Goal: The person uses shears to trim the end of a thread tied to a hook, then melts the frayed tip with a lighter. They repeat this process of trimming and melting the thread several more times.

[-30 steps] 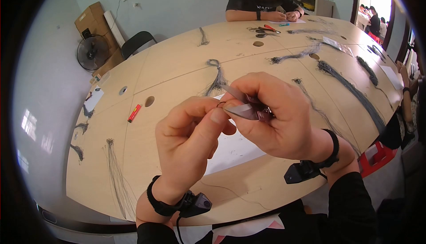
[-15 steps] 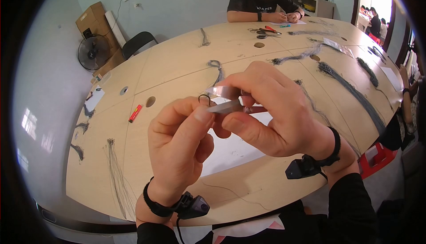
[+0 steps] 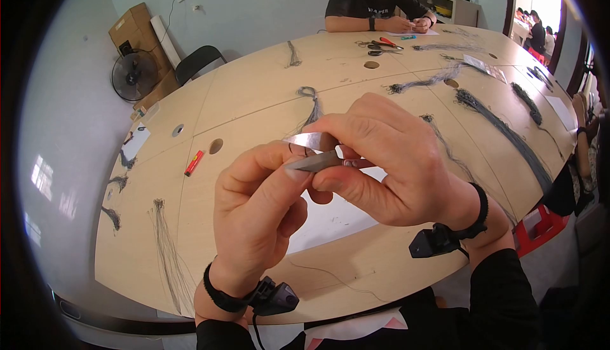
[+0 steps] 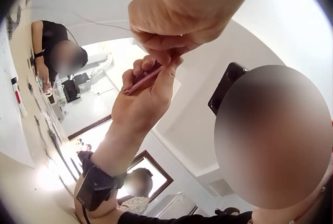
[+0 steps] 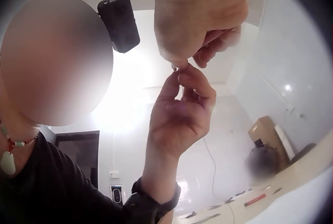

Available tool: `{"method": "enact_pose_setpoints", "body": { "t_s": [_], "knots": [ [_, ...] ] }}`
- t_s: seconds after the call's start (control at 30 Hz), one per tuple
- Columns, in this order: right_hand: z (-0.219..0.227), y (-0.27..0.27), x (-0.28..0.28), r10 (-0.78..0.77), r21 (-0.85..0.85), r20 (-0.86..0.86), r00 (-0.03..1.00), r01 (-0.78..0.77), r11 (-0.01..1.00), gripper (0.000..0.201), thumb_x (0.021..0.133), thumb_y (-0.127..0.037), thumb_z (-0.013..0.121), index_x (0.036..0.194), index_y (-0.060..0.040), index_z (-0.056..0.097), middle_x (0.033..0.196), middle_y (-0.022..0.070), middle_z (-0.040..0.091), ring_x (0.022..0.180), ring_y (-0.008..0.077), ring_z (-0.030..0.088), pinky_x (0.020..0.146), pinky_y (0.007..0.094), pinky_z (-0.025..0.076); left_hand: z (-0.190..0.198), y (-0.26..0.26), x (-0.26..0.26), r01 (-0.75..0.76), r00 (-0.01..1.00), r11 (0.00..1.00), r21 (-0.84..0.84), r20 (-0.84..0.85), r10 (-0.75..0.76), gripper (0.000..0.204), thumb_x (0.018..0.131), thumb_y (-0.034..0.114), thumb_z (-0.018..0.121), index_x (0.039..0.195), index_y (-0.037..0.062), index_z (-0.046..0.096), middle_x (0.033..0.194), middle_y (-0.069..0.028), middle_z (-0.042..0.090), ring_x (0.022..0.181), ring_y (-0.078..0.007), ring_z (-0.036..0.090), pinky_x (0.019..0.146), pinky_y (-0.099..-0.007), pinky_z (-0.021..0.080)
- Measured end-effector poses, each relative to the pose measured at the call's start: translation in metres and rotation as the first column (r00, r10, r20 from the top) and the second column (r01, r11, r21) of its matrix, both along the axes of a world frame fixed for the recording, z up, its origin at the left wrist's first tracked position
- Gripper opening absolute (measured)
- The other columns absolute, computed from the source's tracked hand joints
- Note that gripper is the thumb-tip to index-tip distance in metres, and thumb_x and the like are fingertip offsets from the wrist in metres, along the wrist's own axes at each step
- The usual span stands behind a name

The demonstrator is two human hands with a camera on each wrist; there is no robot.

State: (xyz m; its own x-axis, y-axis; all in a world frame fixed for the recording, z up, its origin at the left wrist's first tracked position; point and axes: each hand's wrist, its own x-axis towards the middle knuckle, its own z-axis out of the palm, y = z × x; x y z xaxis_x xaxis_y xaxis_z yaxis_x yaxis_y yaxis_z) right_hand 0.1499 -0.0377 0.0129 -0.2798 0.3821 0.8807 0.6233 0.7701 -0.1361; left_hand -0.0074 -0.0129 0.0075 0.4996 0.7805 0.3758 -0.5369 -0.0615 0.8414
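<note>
Over the white paper (image 3: pixel 337 223) in the head view, my left hand (image 3: pixel 257 200) pinches a small dark hook (image 3: pixel 293 149) between thumb and forefinger. Only part of the hook shows above the fingertips. My right hand (image 3: pixel 394 159) grips a pair of thread snips (image 3: pixel 323 160), its blades reaching to the left thumb and forefinger around the hook. In the left wrist view, the snips' pinkish handle (image 4: pixel 143 82) lies in the right hand's fingers. The right wrist view has both hands' fingertips meeting, with the hook hidden.
Bundles of hooked lines (image 3: pixel 166 248) lie around the table, a thicker one (image 3: pixel 505 130) at right. A red stick-shaped item (image 3: pixel 194 163) is at left. Scissors (image 3: pixel 381 52) and red-handled pliers (image 3: pixel 391 42) lie near a person (image 3: pixel 365 3) seated across.
My hands drew slightly apart and shifted left, showing the curved hook above my left fingertips. The right hand then moved back in, bringing the turned snips' blades over the left fingertips.
</note>
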Motion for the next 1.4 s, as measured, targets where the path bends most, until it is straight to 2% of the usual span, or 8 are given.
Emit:
{"method": "enact_pose_setpoints", "body": {
  "t_s": [0.9,1.0,1.1,1.2,1.27,1.3,1.37,1.4],
  "knots": [
    [-0.002,-0.001,-0.002,-0.042,-0.019,-0.014,0.999,0.042,0.999,0.025,0.07,-0.02,0.06,0.084,0.0009,0.054,0.06,0.0046,0.047,0.049,0.0145,0.042,0.043,0.023,0.035,-0.002,0.003,0.001,-0.04,0.999,0.998,0.04,-0.015,0.04,0.011,0.077,0.004,0.048,0.087,-0.0006,0.051,0.072,-0.0101,0.055,0.057,-0.0094,0.053,0.032,-0.0132,0.028],
    [-0.004,0.0,-0.002,-0.037,-0.017,-0.013,0.999,0.037,0.999,0.025,0.07,-0.019,0.059,0.084,0.001,0.054,0.061,0.0055,0.048,0.05,0.0153,0.043,0.044,0.0235,0.035,-0.003,0.003,0.001,-0.044,0.999,0.998,0.033,-0.014,0.044,0.011,0.078,0.004,0.048,0.087,-0.0006,0.051,0.072,-0.0101,0.056,0.057,-0.0094,0.053,0.032,-0.0133,0.028],
    [-0.007,0.002,-0.004,-0.058,0.005,-0.063,0.996,0.058,0.998,0.02,0.068,-0.019,0.06,0.079,-0.0045,0.052,0.058,0.0054,0.044,0.054,0.0219,0.044,0.046,0.0293,0.036,-0.003,0.004,0.002,-0.061,0.998,0.997,0.039,-0.024,0.062,0.011,0.078,0.004,0.048,0.087,-0.0005,0.051,0.072,-0.0101,0.056,0.058,-0.0094,0.054,0.031,-0.0135,0.028],
    [-0.006,0.003,-0.004,-0.003,-0.028,-0.094,0.996,0.001,1.0,0.02,0.07,-0.02,0.059,0.078,-0.0033,0.052,0.057,0.0062,0.043,0.051,0.0203,0.042,0.045,0.0273,0.035,-0.005,0.004,0.001,-0.062,0.998,0.996,0.062,-0.018,0.063,0.01,0.078,0.004,0.048,0.085,-0.0005,0.052,0.072,-0.0099,0.056,0.057,-0.009,0.054,0.032,-0.0134,0.028],
    [-0.005,-0.001,-0.005,0.086,-0.286,-0.328,0.941,-0.185,0.94,0.022,0.072,-0.021,0.058,0.079,-0.0008,0.052,0.056,0.0054,0.044,0.049,0.0145,0.039,0.044,0.024,0.033,-0.005,0.005,0.0,-0.065,0.996,0.994,0.086,-0.056,0.07,0.009,0.077,0.004,0.049,0.084,-0.0004,0.052,0.073,-0.0094,0.056,0.058,-0.0089,0.053,0.033,-0.0134,0.029],
    [-0.005,-0.001,-0.005,0.086,-0.287,-0.328,0.941,-0.186,0.94,0.022,0.072,-0.021,0.058,0.079,-0.0008,0.052,0.056,0.0054,0.044,0.049,0.0145,0.039,0.044,0.024,0.033,-0.004,0.006,0.001,-0.064,0.993,0.992,0.112,-0.092,0.074,0.008,0.077,0.004,0.049,0.083,-0.0003,0.052,0.073,-0.0089,0.056,0.058,-0.0087,0.053,0.034,-0.0134,0.031],
    [-0.006,-0.002,-0.006,0.148,-0.313,-0.536,0.831,-0.359,0.879,0.025,0.072,-0.021,0.059,0.08,0.0015,0.051,0.057,0.0041,0.045,0.049,0.0094,0.037,0.044,0.021,0.032,-0.006,0.006,0.004,-0.084,0.993,0.987,0.14,-0.073,0.095,0.007,0.077,0.004,0.05,0.082,-0.0006,0.052,0.074,-0.0083,0.056,0.059,-0.0088,0.053,0.037,-0.0141,0.033],
    [0.005,-0.012,-0.003,0.09,-0.429,-0.488,0.868,-0.328,0.841,0.023,0.07,-0.017,0.059,0.08,0.0024,0.052,0.059,0.0033,0.047,0.051,0.0078,0.04,0.045,0.0201,0.034,-0.007,0.005,0.006,-0.105,0.992,0.98,0.169,-0.055,0.116,0.007,0.076,0.003,0.051,0.081,-0.0009,0.053,0.074,-0.0077,0.055,0.06,-0.0088,0.053,0.04,-0.0148,0.036]
  ]
}}
